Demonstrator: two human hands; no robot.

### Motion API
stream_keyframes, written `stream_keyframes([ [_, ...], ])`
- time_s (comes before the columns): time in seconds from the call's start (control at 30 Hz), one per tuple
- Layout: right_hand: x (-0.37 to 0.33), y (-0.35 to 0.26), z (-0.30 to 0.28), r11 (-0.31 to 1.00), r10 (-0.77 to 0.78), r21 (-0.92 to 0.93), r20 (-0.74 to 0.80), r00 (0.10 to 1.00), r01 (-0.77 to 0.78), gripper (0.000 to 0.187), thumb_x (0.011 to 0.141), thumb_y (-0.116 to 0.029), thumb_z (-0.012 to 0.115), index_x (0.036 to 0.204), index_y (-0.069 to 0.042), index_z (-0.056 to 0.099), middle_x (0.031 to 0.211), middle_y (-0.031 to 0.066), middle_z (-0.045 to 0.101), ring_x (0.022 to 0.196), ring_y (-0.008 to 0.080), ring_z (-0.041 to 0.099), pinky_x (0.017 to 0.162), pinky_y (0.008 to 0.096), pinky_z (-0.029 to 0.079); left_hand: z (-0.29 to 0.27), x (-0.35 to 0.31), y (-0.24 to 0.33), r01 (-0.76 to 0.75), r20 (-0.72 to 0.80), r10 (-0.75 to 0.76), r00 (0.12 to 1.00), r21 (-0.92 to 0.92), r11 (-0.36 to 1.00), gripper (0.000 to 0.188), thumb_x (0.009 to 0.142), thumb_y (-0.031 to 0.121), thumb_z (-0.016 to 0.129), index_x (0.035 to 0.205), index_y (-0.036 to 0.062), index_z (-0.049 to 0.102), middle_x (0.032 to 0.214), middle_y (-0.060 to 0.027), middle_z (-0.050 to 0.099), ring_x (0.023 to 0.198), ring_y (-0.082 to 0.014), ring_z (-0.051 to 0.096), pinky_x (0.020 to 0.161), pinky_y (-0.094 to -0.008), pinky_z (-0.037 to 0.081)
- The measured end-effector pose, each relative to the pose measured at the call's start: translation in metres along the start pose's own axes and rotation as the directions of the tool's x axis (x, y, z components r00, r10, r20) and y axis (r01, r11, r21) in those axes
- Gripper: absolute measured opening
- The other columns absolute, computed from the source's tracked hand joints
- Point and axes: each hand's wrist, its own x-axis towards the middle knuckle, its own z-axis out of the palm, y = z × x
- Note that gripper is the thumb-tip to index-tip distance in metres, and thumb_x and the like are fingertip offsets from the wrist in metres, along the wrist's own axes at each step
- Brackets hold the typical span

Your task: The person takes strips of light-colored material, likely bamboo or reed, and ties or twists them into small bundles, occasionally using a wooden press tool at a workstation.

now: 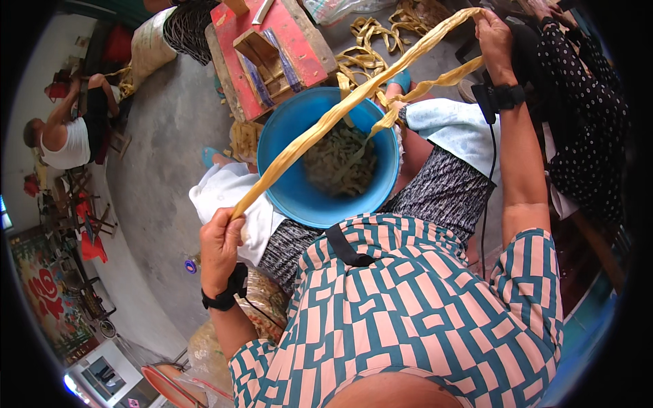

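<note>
A long, yellow, creased fibrous strip (354,95) is stretched slantwise above a blue bucket (329,216). My left hand (221,245) is closed on its lower end, beside a white cloth on my left thigh. At the upper right, my right hand (494,44) pinches the other end. A second yellow length (435,83) runs from near my right wrist down to the bucket, twisting on the way. Inside the bucket lies a heap of greenish-brown strips or pieces (340,166); their exact kind is unclear. The bucket stands between my knees.
A worn red wooden bench (313,42) with a small wooden stand on it is beyond the bucket. Loose yellow strips (367,51) lie on the floor. A person in dotted clothes (578,122) sits close on my right; another person (68,139) sits far left.
</note>
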Motion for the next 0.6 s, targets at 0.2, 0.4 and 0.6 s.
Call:
stream_keyframes([
  [0.2,-0.048,-0.025,0.016,0.690,-0.423,-0.532,0.252,0.870,0.490,0.038,0.090,-0.010,0.059,0.127,-0.009,0.067,0.122,0.0147,0.069,0.107,0.0349,0.067,0.093,0.0442,0.055,0.016,0.009,0.019,-0.099,-0.039,0.117,0.992,0.313,0.945,0.006,0.095,0.006,0.068,0.099,0.0009,0.067,0.074,-0.0169,0.063,0.060,-0.0289,0.058,0.058,-0.0335,0.047],
  [0.4,-0.206,-0.197,0.066,0.664,-0.747,0.544,0.515,0.421,0.513,0.064,0.078,-0.016,0.082,0.135,-0.001,0.057,0.117,0.0188,0.068,0.107,0.0359,0.066,0.094,0.0441,0.053,0.069,0.036,0.080,-0.341,0.251,0.345,0.905,-0.059,0.938,0.009,0.093,0.004,0.070,0.101,-0.0008,0.068,0.082,-0.0155,0.068,0.067,-0.0289,0.066,0.062,-0.0326,0.052],
  [0.6,-0.204,-0.185,0.050,0.593,-0.749,0.340,0.566,0.345,0.730,0.032,0.089,-0.020,0.069,0.118,-0.005,0.064,0.070,0.0058,0.062,0.061,0.0208,0.067,0.053,0.0337,0.052,0.056,0.042,0.082,-0.247,0.322,0.294,0.900,-0.179,0.952,0.011,0.094,0.002,0.068,0.104,-0.0030,0.069,0.079,-0.0106,0.068,0.066,-0.0196,0.064,0.061,-0.0290,0.050],
])
